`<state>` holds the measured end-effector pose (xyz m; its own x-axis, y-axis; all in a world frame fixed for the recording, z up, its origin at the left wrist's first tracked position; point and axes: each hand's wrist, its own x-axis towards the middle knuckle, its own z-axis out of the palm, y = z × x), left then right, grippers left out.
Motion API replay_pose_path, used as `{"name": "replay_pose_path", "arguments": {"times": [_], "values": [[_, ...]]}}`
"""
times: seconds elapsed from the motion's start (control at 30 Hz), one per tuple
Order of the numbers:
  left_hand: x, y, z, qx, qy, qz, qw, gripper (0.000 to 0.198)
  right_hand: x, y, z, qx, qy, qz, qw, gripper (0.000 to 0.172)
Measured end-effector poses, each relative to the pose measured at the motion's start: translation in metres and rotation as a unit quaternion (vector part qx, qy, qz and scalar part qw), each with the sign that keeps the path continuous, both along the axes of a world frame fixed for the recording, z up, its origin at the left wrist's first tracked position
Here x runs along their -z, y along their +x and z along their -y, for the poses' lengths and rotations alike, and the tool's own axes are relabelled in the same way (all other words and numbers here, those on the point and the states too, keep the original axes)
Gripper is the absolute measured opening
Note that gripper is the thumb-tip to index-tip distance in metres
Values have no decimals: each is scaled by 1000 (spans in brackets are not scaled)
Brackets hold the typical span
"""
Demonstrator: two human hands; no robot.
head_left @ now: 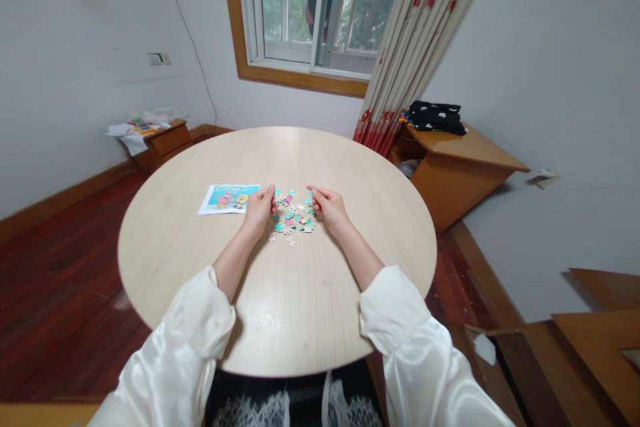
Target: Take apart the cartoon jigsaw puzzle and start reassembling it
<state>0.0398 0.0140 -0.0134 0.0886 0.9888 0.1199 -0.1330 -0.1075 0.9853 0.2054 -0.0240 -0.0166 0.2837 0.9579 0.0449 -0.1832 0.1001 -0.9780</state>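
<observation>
Several small jigsaw pieces [295, 217], mostly turquoise and pink with some pale backs showing, lie scattered in the middle of a round pale wooden table [280, 320]. My left hand [259, 209] rests at the left edge of the pile, fingers curled at the pieces. My right hand [327, 205] sits at the right edge, fingers bent and pinched at a turquoise piece. A printed cartoon picture sheet [229, 198] lies flat just left of my left hand.
A low wooden cabinet [460, 167] with dark spotted cloth [435, 116] stands at the right by a curtain [415, 47]. Another low stand [160, 140] with papers is at the far left. Window behind; dark wood floor around; brown boards at lower right.
</observation>
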Motion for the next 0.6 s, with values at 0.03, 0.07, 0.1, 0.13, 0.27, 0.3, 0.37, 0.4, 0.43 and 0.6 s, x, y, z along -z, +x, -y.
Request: {"name": "replay_pose_path", "arguments": {"times": [0.03, 0.07, 0.1, 0.13, 0.27, 0.3, 0.37, 0.4, 0.43, 0.6], "values": [[1, 0, 0, -1, 12, -6, 1000, 48, 0, 0, 0, -3, -2, 0, 1000, 39], [2, 0, -1, -1, 21, -13, 1000, 49, -1, -1, 1, -6, -5, 1, 1000, 38], [3, 0, -1, -2, 28, -19, 999, 49, -1, -1, 1, -9, -8, 1, 1000, 36], [4, 0, -2, -3, 34, -24, 999, 49, -1, -1, 1, -11, -11, 0, 1000, 34], [3, 0, -2, 0, 28, -11, 1000, 47, -1, -2, -1, -20, -20, -20, 999, 32], [2, 0, -1, 4, 21, -2, 1000, 46, -1, -2, -1, -21, -21, -27, 999, 32], [-1, 1, 0, 10, 2, 14, 1000, 45, -2, -2, -2, -20, -26, -40, 999, 31], [-2, 1, 0, 11, -5, 20, 1000, 46, -2, -2, -2, -18, -28, -45, 998, 30], [-2, 1, 1, 11, -9, 25, 1000, 46, -2, -2, -2, -18, -30, -49, 998, 29], [0, 1, -1, -7, -6, 28, 1000, 43, -2, -2, -1, -17, -25, -39, 999, 27]]}}
